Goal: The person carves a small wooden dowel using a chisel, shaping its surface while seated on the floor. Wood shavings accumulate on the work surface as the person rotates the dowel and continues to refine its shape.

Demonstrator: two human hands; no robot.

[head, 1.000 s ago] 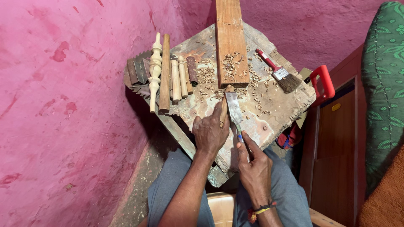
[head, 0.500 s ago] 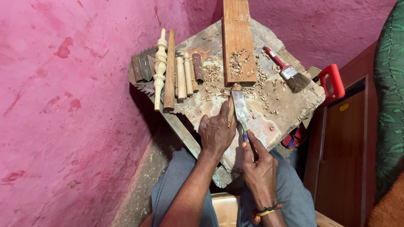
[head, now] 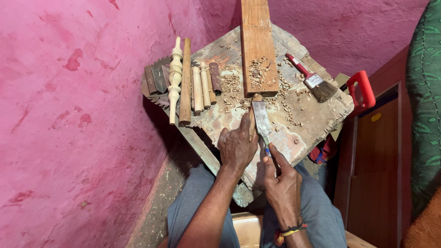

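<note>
Chisel (head: pixel 262 121): flat on the desk (head: pixel 317 117), blade tip just under the plank (head: pixel 257 41); same spot as half a second ago.
Stick (head: pixel 252 117): thin wooden piece beside the blade, pinned under the left hand.
Left hand (head: pixel 237 147): grip closed on the stick, unmoved.
Right hand (head: pixel 282 181): grip closed on the chisel handle, forefinger stretched along it, as before.
Shavings (head: pixel 257 73): heaped on the plank end.
Spindles (head: pixel 186 80): lined up at left.
Brush (head: pixel 312 80): at right, untouched.

Both arms are bare, with no sleeves. The right hand (head: pixel 284 183) has a yellow and orange band at its wrist. The legs wear grey-blue trousers.
</note>
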